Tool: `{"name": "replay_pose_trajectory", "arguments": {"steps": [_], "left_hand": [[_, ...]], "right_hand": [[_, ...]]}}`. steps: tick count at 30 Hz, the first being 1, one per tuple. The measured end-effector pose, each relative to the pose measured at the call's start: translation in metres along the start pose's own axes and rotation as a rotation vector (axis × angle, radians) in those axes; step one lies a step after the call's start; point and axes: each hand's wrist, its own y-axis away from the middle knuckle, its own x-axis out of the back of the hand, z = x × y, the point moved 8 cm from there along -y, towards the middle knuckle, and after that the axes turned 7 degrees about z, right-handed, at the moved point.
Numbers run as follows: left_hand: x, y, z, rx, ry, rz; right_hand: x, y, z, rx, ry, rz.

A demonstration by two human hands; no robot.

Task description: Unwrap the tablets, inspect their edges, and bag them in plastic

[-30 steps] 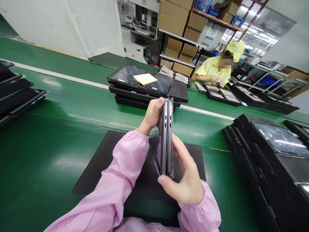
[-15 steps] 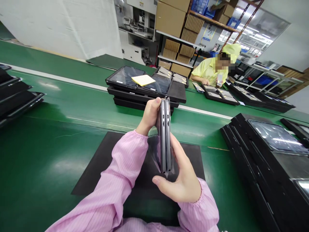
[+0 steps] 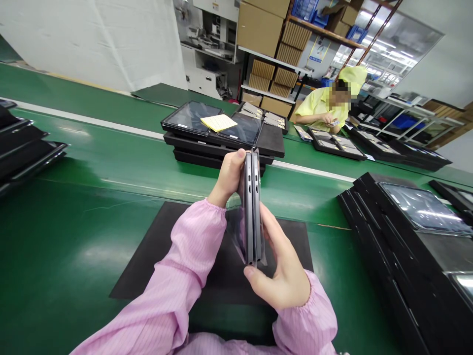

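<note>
Two grey tablets [image 3: 249, 212] stand on edge, pressed side by side, with their port sides turned up toward me. Loose clear film hangs around their lower ends. My left hand [image 3: 232, 173] grips the pair at the far end, thumb on top. At the near end my right hand [image 3: 279, 266] holds them too, its fingers along the right face and its thumb at the bottom corner. Beneath the tablets lies a black mat [image 3: 148, 261] on the green bench. The outer faces of the tablets are mostly hidden.
Ahead, stacked black trays [image 3: 218, 158] carry tablets [image 3: 192, 117] and a yellow pad [image 3: 219, 122]. More black trays [image 3: 384, 246] rise at right, and others [image 3: 25, 153] at left. Across the bench, a person in yellow [image 3: 318, 108] handles small items beside a parts tray [image 3: 336, 144].
My right thumb has moved up and right, to the tablets' near corner. The tablets and my left hand stay almost still. The person opposite has brought both hands together.
</note>
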Motion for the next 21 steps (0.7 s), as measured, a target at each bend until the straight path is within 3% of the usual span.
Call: {"name": "replay_pose_trajectory", "arguments": {"steps": [8,14,21], "left_hand": [[-0.002,0.0,0.002,-0.002,-0.009,-0.006],[-0.009,0.004,0.006,-0.004,-0.006,-0.082],[-0.013,0.008,0.009,-0.042,-0.003,-0.127]], "right_hand": [[0.003,0.001,0.001,-0.026,-0.021,-0.027],[0.014,0.003,0.003,-0.098,-0.1,-0.072],[0.022,0.001,0.008,-0.112,-0.129,0.025]]}}
